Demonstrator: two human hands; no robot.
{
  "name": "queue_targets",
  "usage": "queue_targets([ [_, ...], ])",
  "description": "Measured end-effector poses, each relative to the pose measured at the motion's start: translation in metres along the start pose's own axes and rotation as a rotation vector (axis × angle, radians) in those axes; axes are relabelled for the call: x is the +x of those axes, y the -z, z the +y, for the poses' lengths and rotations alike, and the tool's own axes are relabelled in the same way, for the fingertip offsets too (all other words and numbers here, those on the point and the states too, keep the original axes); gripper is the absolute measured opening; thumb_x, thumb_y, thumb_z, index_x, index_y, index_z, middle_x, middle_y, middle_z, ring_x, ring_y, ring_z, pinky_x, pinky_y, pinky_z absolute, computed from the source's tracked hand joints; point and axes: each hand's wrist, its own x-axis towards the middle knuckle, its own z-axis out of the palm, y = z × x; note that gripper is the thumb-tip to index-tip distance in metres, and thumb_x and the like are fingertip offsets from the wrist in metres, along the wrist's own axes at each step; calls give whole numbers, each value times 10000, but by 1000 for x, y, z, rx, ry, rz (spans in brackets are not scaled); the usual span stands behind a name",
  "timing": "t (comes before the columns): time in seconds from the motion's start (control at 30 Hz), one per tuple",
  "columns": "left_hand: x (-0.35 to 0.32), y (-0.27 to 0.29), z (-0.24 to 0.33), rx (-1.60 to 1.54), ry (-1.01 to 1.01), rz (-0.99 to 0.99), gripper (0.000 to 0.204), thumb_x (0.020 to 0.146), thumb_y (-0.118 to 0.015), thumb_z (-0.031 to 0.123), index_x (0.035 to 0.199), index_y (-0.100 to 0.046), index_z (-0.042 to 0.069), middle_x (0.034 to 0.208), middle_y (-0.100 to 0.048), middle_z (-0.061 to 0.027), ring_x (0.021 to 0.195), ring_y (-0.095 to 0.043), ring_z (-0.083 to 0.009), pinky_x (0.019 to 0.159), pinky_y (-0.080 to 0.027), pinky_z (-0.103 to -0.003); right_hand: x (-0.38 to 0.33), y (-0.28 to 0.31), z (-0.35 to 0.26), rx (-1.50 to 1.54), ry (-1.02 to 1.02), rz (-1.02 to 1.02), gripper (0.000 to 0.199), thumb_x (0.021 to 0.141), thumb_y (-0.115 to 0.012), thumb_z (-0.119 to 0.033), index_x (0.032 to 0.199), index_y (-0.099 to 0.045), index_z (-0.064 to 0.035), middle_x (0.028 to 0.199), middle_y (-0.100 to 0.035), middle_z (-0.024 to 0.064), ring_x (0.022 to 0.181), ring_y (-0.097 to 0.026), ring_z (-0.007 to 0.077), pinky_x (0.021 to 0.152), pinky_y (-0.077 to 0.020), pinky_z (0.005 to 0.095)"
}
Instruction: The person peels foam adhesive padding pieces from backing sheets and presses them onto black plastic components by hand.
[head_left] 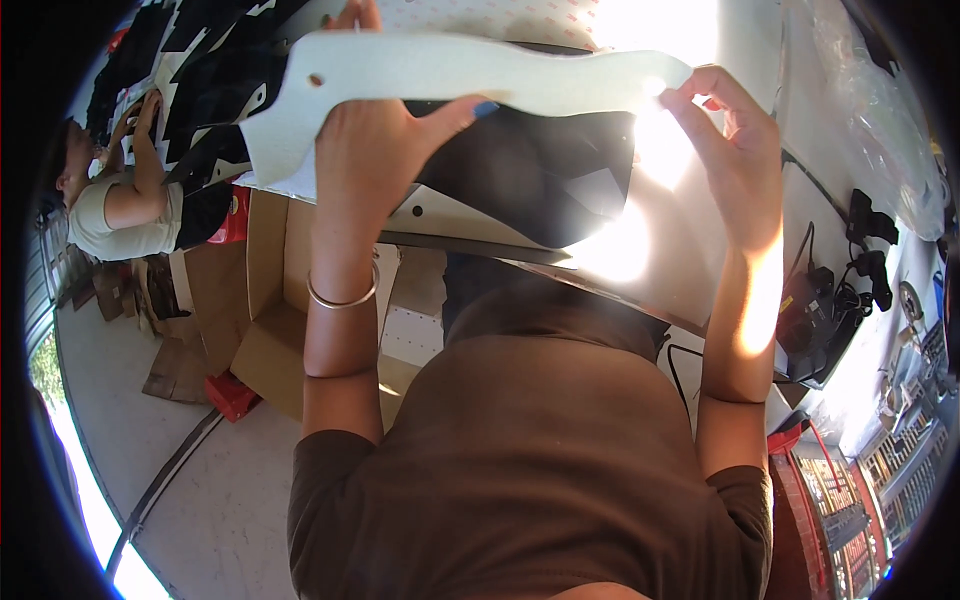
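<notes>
A long white flat piece [450,75], curved along its edges and with a hole near its left end, is raised over the table between my two hands. My left hand [365,150] grips its left part; the thumb, with a blue nail, lies along the lower edge, and the fingertips show above the upper edge. At the narrow right end, my right hand [738,145] pinches the piece between thumb and fingers. Beneath it, a black flat sheet [520,165] lies on the white table [690,270]. Glaring sunlight washes out part of the tabletop near my right hand.
An open cardboard box [275,345] stands below the table at left. A co-worker [125,210] handles something beside several black pieces [205,75]. Clear plastic wrap [885,140] and black devices with cables [812,310] are at right. A red object [232,397] is near the box.
</notes>
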Motion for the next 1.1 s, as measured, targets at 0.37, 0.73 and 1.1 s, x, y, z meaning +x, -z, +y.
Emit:
queue_targets([
  [0.37,-19,4,-72,-1236,625,21,380,889,-577,202,1190,-603,-28,1259,-570,-110,1133,-530,-186,994,-380,-317,-4,12,11,-158,-127,-21,182,866,-654,-181,820,-580,-21,757,-530,-17,777,-448,89,863,-331,253],
  [0.73,-53,3,-83,-1366,864,-84,376,873,-568,129,1217,-495,-1,1031,-586,-78,1009,-530,-143,911,-377,-244,-19,-3,28,-179,-239,6,151,889,-622,-139,821,-564,-18,738,-511,-8,760,-438,87,831,-342,243],
  [1.1,-65,43,-88,-2199,463,165,587,936,-535,305,1418,-341,29,1432,-381,-187,1304,-409,-291,1089,-320,-464,-16,-5,-11,82,-165,-7,97,885,-611,-97,868,-581,-7,865,-554,13,847,-487,111,819,-385,258],
])
